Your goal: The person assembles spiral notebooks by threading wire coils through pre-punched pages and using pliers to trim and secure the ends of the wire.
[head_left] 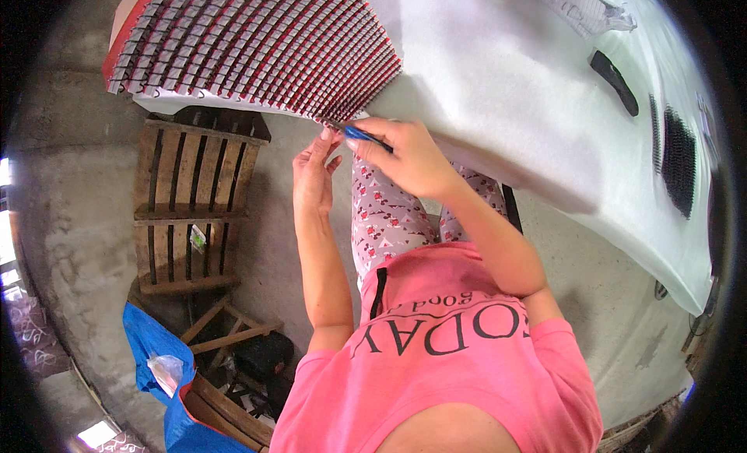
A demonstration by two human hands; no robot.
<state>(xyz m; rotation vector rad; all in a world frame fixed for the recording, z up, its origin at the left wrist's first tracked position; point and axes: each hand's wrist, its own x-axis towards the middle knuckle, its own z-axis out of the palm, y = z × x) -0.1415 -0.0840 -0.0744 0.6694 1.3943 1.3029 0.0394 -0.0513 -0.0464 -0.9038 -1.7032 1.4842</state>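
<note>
My right hand is closed around a small hand tool with a blue and black handle. Its thin dark tip points left, to the near corner of a board covered in close rows of small pale pieces with red and black lines. The tool's exact kind is too small to make out. Just left of the tip, my left hand has its thumb and fingers pinched together at the board's near edge. Whatever lies between those fingertips is too small to name.
The board lies on a table with a white cover. A black strip and a black bristly patch are at its right. Left on the floor are a slatted wooden pallet and a blue tarp with a clear plastic bag.
</note>
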